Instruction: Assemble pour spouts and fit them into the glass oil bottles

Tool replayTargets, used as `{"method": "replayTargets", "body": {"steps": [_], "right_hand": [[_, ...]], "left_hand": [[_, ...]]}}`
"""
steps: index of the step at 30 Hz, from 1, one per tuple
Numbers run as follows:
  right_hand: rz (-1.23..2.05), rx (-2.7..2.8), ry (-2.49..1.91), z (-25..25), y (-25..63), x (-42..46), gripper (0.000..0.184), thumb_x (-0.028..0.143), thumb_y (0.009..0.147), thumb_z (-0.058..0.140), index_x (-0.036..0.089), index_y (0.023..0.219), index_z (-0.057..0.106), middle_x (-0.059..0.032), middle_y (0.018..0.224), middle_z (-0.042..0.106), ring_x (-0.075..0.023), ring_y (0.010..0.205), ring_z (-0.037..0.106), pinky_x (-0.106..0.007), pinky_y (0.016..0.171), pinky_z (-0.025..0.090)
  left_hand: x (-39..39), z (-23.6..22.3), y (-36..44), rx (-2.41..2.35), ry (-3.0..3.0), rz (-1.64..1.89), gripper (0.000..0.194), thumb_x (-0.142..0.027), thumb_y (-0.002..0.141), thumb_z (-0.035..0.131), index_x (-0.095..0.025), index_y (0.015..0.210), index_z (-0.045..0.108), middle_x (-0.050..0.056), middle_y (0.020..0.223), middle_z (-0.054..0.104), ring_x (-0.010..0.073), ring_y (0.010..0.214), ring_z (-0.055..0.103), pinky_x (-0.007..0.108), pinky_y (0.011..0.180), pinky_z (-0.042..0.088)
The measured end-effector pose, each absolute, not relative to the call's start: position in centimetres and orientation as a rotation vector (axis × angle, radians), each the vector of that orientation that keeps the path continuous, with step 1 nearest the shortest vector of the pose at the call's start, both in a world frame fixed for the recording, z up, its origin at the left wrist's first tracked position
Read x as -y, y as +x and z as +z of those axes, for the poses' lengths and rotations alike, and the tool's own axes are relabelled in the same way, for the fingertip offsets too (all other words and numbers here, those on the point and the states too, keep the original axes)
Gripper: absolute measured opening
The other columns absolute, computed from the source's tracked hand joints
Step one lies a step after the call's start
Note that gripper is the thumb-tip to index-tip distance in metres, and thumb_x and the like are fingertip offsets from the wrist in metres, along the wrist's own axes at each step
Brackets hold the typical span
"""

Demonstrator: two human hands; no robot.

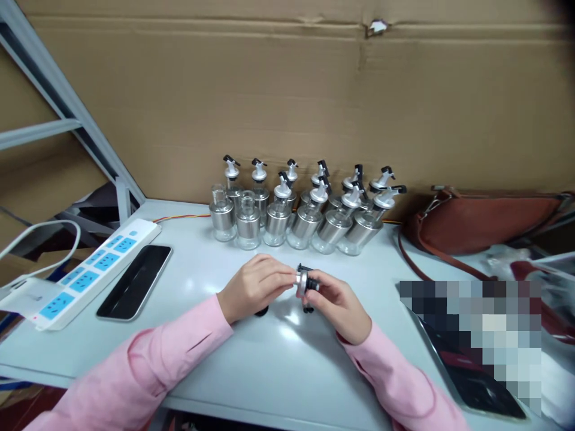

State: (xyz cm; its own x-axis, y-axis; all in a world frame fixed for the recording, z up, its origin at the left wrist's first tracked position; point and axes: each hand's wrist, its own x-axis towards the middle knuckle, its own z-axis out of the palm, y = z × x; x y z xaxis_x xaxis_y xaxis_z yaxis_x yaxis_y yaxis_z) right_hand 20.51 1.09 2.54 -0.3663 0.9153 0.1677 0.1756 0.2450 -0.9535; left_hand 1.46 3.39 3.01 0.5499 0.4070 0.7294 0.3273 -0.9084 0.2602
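At the centre of the frame, low over the white table (278,359), two hands in pink sleeves meet around one small pourer cap (304,281) — the left hand (254,287) pinches its silver collar with closed fingertips, and the right hand (338,302) is closed on its black end. The cap lies roughly sideways, its long axis running left to right, black part toward the right of the frame. Just behind the hands, toward the upper middle, stands a cluster of glass bottles (296,209) with steel bands, about thirteen in two rows — two at the left front are open-necked, the rest carry pourer tops. To the left lie one white power strip (85,275) with blue sockets and one black phone (135,281) face up beside it. At the right edge rests one brown leather bag (485,218), with a pixelated patch below it. A wall of brown cardboard (291,96) closes the background, and a grey metal frame (63,114) slants across the upper left.
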Motion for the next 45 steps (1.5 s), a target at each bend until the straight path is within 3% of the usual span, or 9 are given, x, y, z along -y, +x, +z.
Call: {"method": "replayTargets", "body": {"steps": [6, 10, 16, 20, 22, 26, 31, 37, 45], "right_hand": [[0.750, 1.957, -1.190, 3.1, 20.7, -0.8, 0.025, 0.037, 0.082, 0.047, 0.018, 0.068, 0.054, -0.0002, 0.059, 0.054, -0.0125, 0.055, 0.048, -0.025, 0.055, 0.041], [0.709, 1.995, -1.140, 3.3, 20.4, -0.6, 0.020, 0.035, 0.083, 0.047, 0.019, 0.073, 0.053, 0.0007, 0.060, 0.055, -0.0115, 0.053, 0.048, -0.023, 0.052, 0.041], [0.573, 2.015, -1.080, 3.0, 20.4, -0.3, 0.012, 0.027, 0.083, 0.049, 0.018, 0.089, 0.055, -0.0009, 0.066, 0.059, -0.0122, 0.057, 0.053, -0.024, 0.055, 0.044], [0.571, 2.007, -1.047, 3.0, 20.2, -0.1, 0.014, 0.024, 0.081, 0.053, 0.019, 0.095, 0.054, -0.0008, 0.068, 0.061, -0.0125, 0.058, 0.054, -0.024, 0.055, 0.044], [0.572, 1.999, -1.024, 3.0, 20.1, 0.0, 0.014, 0.023, 0.081, 0.054, 0.020, 0.094, 0.054, -0.0009, 0.069, 0.061, -0.0127, 0.059, 0.054, -0.024, 0.054, 0.044], [0.638, 1.963, -0.967, 3.2, 19.9, 0.0, 0.013, 0.027, 0.079, 0.056, 0.019, 0.090, 0.055, -0.0027, 0.075, 0.062, -0.0137, 0.064, 0.055, -0.025, 0.056, 0.045], [0.733, 1.886, -1.021, 3.0, 19.8, 0.0, 0.008, 0.026, 0.081, 0.055, 0.019, 0.083, 0.056, -0.0013, 0.071, 0.062, -0.0120, 0.062, 0.054, -0.023, 0.057, 0.045], [0.845, 1.853, -1.027, 2.7, 19.9, 0.2, 0.010, 0.023, 0.082, 0.051, 0.018, 0.086, 0.058, -0.0026, 0.076, 0.064, -0.0126, 0.067, 0.056, -0.024, 0.062, 0.046], [0.884, 1.821, -1.042, 2.7, 19.7, 0.2, 0.009, 0.017, 0.077, 0.048, 0.017, 0.079, 0.057, -0.0009, 0.065, 0.060, -0.0124, 0.061, 0.055, -0.023, 0.058, 0.046]], "left_hand": [[-3.3, 2.3, 0.9, -0.770, 2.888, 1.200, 0.017, -0.020, 0.091, 0.043, -0.019, 0.096, 0.059, 0.004, 0.088, 0.070, 0.0136, 0.083, 0.061, 0.031, 0.079, 0.042], [-3.2, 2.1, 0.8, -0.698, 2.903, 1.303, 0.022, -0.015, 0.092, 0.037, -0.018, 0.100, 0.057, 0.005, 0.094, 0.069, 0.0149, 0.088, 0.059, 0.031, 0.078, 0.042], [-2.8, 2.5, 0.8, -0.858, 2.839, 1.324, 0.013, -0.021, 0.089, 0.047, -0.019, 0.099, 0.056, 0.002, 0.093, 0.069, 0.0150, 0.088, 0.058, 0.032, 0.081, 0.037], [-2.5, 2.4, 1.0, -0.885, 2.783, 1.284, 0.034, -0.040, 0.085, 0.053, -0.015, 0.107, 0.051, 0.008, 0.096, 0.068, 0.0185, 0.093, 0.057, 0.036, 0.085, 0.034], [-2.4, 2.3, 1.1, -0.863, 2.788, 1.237, 0.039, -0.042, 0.084, 0.052, -0.014, 0.111, 0.049, 0.009, 0.098, 0.067, 0.0191, 0.095, 0.056, 0.036, 0.087, 0.033], [-2.1, 2.0, 1.3, -0.869, 2.787, 1.259, 0.026, -0.030, 0.088, 0.049, -0.016, 0.110, 0.049, 0.006, 0.098, 0.068, 0.0171, 0.093, 0.057, 0.037, 0.091, 0.028], [-1.9, 1.8, 1.4, -0.860, 2.837, 1.227, 0.022, -0.023, 0.088, 0.048, -0.020, 0.110, 0.050, 0.004, 0.102, 0.067, 0.0160, 0.095, 0.057, 0.039, 0.093, 0.024], [-2.1, 1.7, 1.6, -0.892, 2.842, 1.277, 0.024, -0.033, 0.090, 0.044, -0.019, 0.108, 0.052, 0.003, 0.096, 0.069, 0.0155, 0.091, 0.058, 0.040, 0.091, 0.021], [-1.8, 1.8, 1.7, -0.868, 2.876, 1.239, 0.025, -0.036, 0.092, 0.041, -0.019, 0.108, 0.052, 0.001, 0.095, 0.069, 0.0138, 0.084, 0.058, 0.039, 0.087, 0.020]]}}
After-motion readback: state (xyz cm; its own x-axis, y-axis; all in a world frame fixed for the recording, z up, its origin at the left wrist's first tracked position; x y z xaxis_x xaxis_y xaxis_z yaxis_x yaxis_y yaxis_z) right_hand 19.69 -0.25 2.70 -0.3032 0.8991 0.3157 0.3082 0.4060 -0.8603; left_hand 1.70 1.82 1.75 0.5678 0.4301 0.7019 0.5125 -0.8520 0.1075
